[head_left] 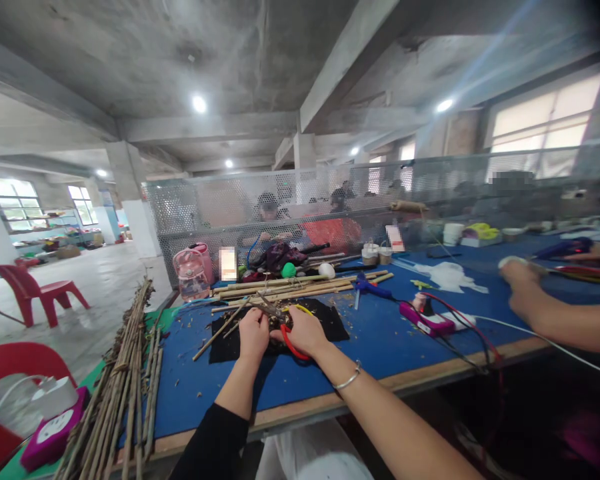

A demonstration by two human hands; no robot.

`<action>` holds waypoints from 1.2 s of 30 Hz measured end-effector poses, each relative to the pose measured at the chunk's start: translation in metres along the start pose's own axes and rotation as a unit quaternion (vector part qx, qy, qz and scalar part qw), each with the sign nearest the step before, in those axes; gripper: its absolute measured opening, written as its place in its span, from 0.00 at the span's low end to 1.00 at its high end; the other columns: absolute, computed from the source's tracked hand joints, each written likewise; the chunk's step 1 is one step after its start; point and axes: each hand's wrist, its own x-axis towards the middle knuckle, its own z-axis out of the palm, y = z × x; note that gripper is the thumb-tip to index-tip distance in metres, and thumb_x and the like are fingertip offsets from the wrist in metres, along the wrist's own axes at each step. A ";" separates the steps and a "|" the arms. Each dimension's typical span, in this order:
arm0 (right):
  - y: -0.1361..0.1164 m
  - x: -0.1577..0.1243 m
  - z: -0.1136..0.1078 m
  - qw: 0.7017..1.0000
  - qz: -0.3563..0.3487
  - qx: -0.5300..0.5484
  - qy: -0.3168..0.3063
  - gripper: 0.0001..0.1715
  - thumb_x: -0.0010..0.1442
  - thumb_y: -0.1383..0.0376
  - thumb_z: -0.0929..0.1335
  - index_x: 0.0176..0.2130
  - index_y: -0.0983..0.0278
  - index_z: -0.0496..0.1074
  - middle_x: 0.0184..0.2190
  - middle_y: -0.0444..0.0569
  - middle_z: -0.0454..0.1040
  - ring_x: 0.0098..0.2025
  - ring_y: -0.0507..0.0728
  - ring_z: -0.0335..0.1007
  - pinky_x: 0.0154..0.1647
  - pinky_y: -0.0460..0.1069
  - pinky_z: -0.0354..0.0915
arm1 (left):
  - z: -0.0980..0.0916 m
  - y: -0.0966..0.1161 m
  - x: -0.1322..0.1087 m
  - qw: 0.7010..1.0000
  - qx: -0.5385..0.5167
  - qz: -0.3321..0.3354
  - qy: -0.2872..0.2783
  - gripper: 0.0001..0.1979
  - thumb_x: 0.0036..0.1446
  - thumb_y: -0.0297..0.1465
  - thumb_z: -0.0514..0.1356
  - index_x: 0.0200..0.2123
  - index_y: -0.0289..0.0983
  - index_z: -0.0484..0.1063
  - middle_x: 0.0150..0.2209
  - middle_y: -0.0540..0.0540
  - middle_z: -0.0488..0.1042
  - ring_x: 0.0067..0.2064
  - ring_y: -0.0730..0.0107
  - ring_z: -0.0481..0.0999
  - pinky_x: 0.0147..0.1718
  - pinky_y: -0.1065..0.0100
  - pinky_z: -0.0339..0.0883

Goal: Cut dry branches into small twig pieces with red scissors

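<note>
In the head view my right hand (306, 329) is closed around a pair of scissors (294, 345) with red and yellow handles. Their blades point up and left, toward my left hand (255, 331). The left fingers are closed in a pinch near the blades; what they hold is too small to make out, though a thin stick (225, 327) lies just beside them. Both hands are over a black cloth (333, 323) strewn with small brown scraps. Several long bamboo sticks (290, 292) lie behind the cloth.
A bundle of sticks (125, 373) leans along the left table edge. A blue glue gun (373, 287), a purple power strip (426, 320) and cords lie on the right. A pink bag (193, 270) stands before the mesh partition (215, 207). A co-worker's arm (555, 313) reaches in from the right.
</note>
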 end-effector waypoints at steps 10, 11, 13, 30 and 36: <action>0.001 0.001 0.000 0.999 0.014 -0.041 -0.011 0.30 0.46 0.41 0.64 0.38 0.61 0.65 0.32 0.51 0.74 0.37 0.60 0.71 0.34 0.49 0.60 | -0.002 0.001 0.000 1.000 0.027 0.012 -0.002 0.12 0.53 0.28 0.49 0.28 0.36 0.72 0.30 0.44 0.73 0.35 0.67 0.70 0.37 0.69 0.61; 0.001 0.002 0.001 0.999 0.015 -0.041 -0.011 0.30 0.46 0.41 0.63 0.38 0.61 0.65 0.32 0.51 0.74 0.37 0.60 0.71 0.33 0.49 0.60 | -0.002 0.001 0.000 1.000 0.020 0.012 -0.001 0.12 0.53 0.28 0.49 0.29 0.36 0.72 0.31 0.44 0.73 0.35 0.68 0.71 0.38 0.69 0.61; 0.002 0.002 0.002 0.999 0.018 -0.037 -0.012 0.30 0.47 0.40 0.63 0.37 0.61 0.65 0.32 0.50 0.74 0.36 0.59 0.71 0.33 0.49 0.60 | -0.002 0.002 0.000 1.000 0.001 -0.003 0.005 0.11 0.53 0.29 0.50 0.31 0.36 0.73 0.33 0.44 0.74 0.36 0.68 0.71 0.39 0.69 0.61; 0.002 0.001 0.001 0.999 -0.013 0.026 0.016 0.27 0.46 0.44 0.66 0.36 0.62 0.64 0.34 0.48 0.71 0.37 0.57 0.68 0.33 0.47 0.57 | 0.001 0.003 0.001 0.994 -0.085 -0.073 0.006 0.12 0.53 0.31 0.51 0.31 0.34 0.73 0.31 0.45 0.74 0.35 0.68 0.71 0.37 0.69 0.62; 0.000 0.000 0.000 1.000 -0.009 0.028 0.002 0.25 0.48 0.47 0.66 0.38 0.63 0.64 0.34 0.49 0.71 0.37 0.56 0.68 0.34 0.47 0.56 | 0.000 0.006 0.000 0.998 -0.055 -0.008 0.009 0.10 0.53 0.29 0.50 0.28 0.35 0.71 0.31 0.45 0.73 0.35 0.68 0.70 0.37 0.68 0.62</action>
